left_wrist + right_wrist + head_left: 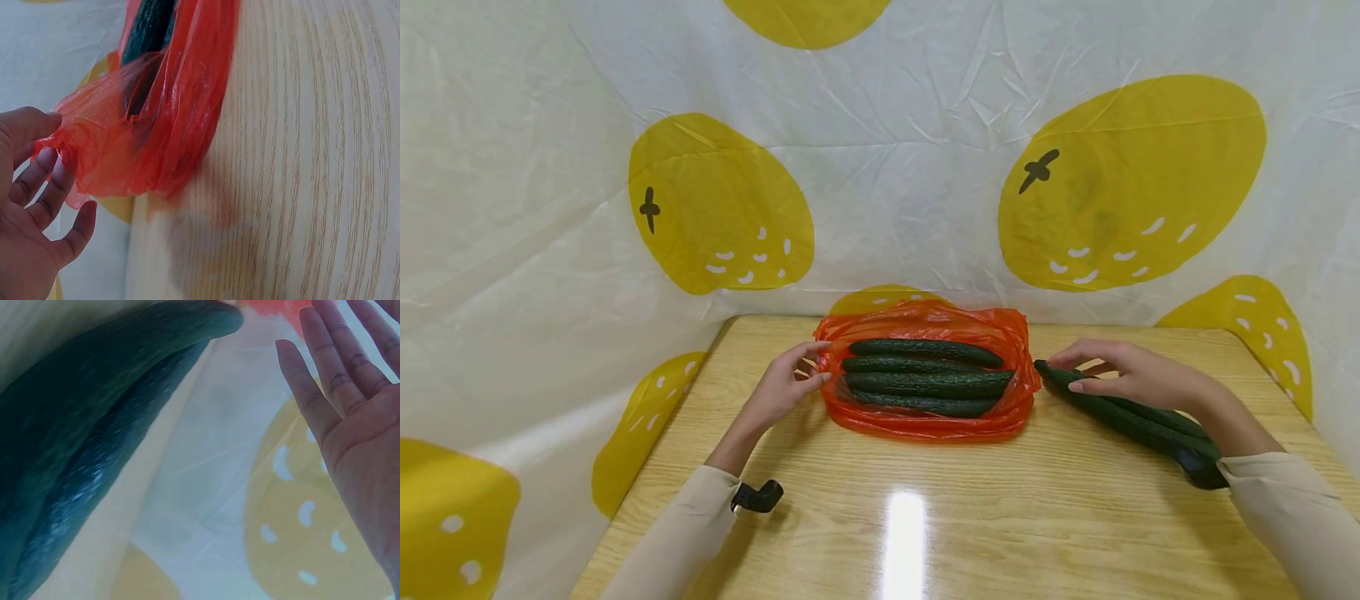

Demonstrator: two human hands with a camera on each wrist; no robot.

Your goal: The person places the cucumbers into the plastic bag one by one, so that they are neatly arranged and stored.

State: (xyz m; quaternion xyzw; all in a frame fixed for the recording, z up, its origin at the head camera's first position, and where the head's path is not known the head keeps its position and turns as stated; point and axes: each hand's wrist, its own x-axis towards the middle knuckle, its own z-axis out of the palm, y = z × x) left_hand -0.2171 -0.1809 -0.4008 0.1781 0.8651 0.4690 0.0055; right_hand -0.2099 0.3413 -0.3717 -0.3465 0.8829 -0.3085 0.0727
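Observation:
A red plastic bag [925,429] lies opened out on the table, with several dark green cucumbers [928,383] side by side in it. My left hand [786,385] is at the bag's left end. In the left wrist view its fingers [53,187] pinch the bag's gathered, stretched edge. Right of the bag, two more cucumbers [1138,421] lie slantwise next to each other. Above their far end is my right hand [1116,371]. The right wrist view shows its fingers [322,353] nearly straight and apart from the cucumbers, with nothing held.
A pale wooden table [820,517] carries everything. White cloth [910,208] with yellow fruit prints hangs behind and along the left side. A black device [758,496] sits on the left wrist, another [1201,468] by the right wrist.

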